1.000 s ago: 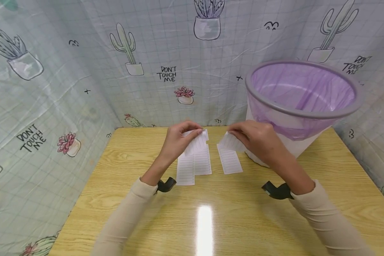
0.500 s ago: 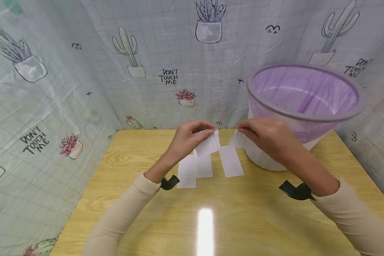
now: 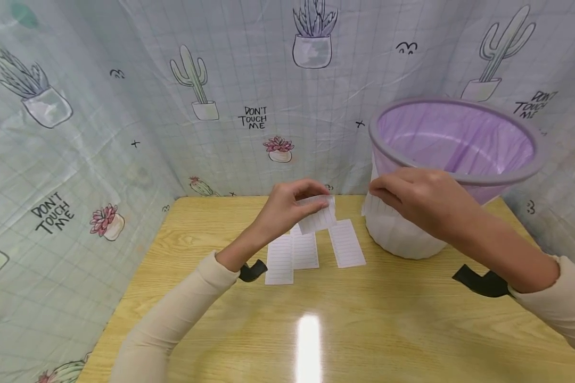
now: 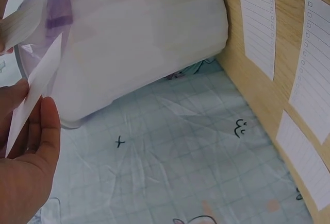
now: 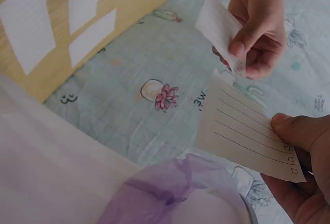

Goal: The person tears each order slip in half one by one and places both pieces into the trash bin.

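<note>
Thumb and fingers of my left hand (image 3: 287, 208) pinch a lined slip of paper (image 3: 318, 219) above the table. Farther right, in front of the bin, my right hand (image 3: 424, 199) pinches another lined slip (image 5: 240, 126); the right wrist view shows small checkboxes along its edge near the thumb. In the head view that hand covers much of its slip. Three more checklist slips lie on the table below: a left slip (image 3: 279, 260), a middle slip (image 3: 305, 251) beside it, and a right slip (image 3: 347, 243) lying slightly slanted.
A white bin (image 3: 402, 236) with a purple liner and a grey-purple rim (image 3: 452, 100) stands at the right back of the wooden table (image 3: 211, 330). Behind hangs a cactus-print curtain (image 3: 230, 58), which also covers both sides.
My right hand has moved right with its slip, to the front of the bin. My left hand has shifted slightly right with its slip. The slips on the table stay put.
</note>
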Motion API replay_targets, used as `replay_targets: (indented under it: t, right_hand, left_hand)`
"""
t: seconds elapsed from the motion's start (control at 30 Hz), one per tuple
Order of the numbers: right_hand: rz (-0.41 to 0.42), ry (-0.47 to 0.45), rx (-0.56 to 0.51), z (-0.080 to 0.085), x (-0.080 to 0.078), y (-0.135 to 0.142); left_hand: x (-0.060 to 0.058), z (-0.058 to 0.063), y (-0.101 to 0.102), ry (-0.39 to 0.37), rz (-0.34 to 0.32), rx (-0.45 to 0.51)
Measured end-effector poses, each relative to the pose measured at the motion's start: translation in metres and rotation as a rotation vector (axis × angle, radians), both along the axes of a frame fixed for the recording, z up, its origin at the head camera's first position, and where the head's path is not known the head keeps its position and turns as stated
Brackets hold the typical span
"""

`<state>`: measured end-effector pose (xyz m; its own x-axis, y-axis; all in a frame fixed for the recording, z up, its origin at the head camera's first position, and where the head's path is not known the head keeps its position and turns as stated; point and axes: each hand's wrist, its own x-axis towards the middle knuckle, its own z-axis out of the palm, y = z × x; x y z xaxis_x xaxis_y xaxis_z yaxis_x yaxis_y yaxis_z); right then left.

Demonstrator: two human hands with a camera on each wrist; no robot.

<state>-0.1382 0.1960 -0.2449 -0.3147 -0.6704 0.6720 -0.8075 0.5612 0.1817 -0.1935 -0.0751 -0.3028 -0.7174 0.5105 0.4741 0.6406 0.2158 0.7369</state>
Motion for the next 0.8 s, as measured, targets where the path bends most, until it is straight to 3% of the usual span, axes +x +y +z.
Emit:
replay_targets:
  t: [0.27,0.63,0.8]
  right_hand:
    - [0.040,0.039,0.036,0.007,0.005,0.006]
    - [0.070,0.084,0.171,0.021,0.015,0.018]
    - [0.081,0.119,0.200,0.031,0.015,0.016]
  left_hand:
    - [0.002,0.008,0.001,0.023,-0.011,-0.014]
    - [0.000,0.022,0.010,0.137,-0.047,-0.009]
    - [-0.003,0.029,0.014,0.154,-0.069,0.002]
